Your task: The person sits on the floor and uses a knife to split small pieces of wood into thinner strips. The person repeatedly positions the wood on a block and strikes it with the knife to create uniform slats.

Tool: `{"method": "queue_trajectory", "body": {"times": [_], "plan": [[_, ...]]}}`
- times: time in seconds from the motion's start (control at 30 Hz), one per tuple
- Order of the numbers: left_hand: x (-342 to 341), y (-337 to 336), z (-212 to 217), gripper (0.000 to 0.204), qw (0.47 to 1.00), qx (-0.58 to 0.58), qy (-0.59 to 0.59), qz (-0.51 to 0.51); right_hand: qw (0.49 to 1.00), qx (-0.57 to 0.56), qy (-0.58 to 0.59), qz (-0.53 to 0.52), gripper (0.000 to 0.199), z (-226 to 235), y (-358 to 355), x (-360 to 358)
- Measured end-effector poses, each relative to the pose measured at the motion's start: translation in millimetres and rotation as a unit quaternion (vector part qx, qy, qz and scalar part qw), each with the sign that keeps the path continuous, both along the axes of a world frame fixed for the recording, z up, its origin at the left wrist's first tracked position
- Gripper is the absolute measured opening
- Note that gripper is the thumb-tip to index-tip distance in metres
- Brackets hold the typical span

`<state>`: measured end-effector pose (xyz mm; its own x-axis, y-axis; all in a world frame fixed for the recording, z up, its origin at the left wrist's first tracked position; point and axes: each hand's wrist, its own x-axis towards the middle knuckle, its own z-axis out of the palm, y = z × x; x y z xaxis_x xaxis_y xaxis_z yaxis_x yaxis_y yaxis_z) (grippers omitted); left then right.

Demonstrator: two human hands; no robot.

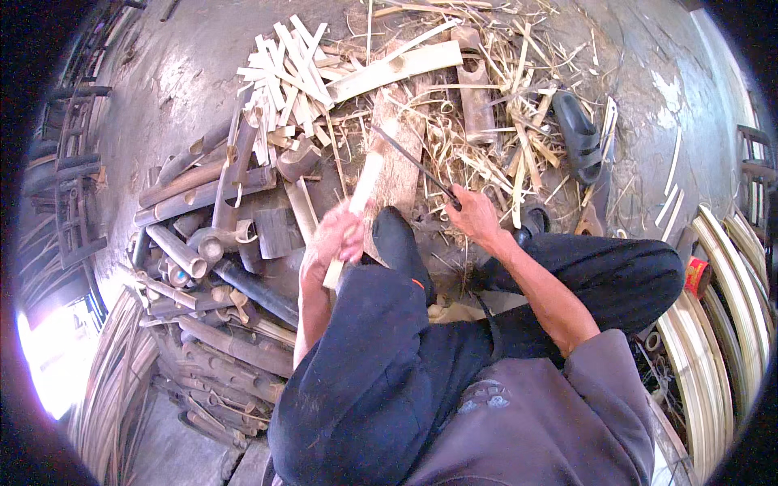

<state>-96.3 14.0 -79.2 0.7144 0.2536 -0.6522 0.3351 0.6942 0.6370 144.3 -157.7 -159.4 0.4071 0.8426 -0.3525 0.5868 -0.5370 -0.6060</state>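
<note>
My left hand point(336, 236), slightly blurred, is closed around a pale split-bamboo slat point(367, 183). The slat slants up and away from my raised knee, its far end over a worn wooden board point(399, 191). In my right hand point(475, 217) is the dark handle of a knife. Its long, narrow blade point(415, 164) points to the far left, with the tip close to the slat's far end; whether they touch I cannot tell. My shoe point(397, 243) rests by the board's near end.
Short pale slats point(279, 77) lie heaped at the far left, beside a wide split-bamboo piece point(405, 68). Shavings point(494, 166) and a dark sandal point(577, 134) are on the right. Bamboo tubes point(235, 190) crowd the left; long curved strips point(709, 364) stand at right.
</note>
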Motion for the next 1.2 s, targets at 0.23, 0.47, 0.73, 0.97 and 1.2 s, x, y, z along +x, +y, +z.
{"method": "queue_trajectory", "body": {"times": [0.23,0.47,0.73,0.97,1.2], "plan": [[-60,-31,-8,0.088,0.913,-0.281,-0.15,0.255,0.996,0.003,0.019,0.089,0.022,3,13,-23],[-57,-63,39,0.088,0.829,-0.054,-0.211,0.515,0.998,0.04,0.012,0.038,0.021,-12,14,-36],[-10,-55,43,0.066,0.819,0.401,0.157,0.379,0.98,0.055,0.112,0.153,0.02,78,23,-80],[8,-53,49,0.054,0.788,0.475,0.234,0.315,0.976,0.102,0.068,0.18,0.021,74,38,-88],[9,-45,39,0.05,0.813,0.431,0.137,0.366,0.999,-0.026,0.033,-0.014,0.025,-13,14,-16]]}}
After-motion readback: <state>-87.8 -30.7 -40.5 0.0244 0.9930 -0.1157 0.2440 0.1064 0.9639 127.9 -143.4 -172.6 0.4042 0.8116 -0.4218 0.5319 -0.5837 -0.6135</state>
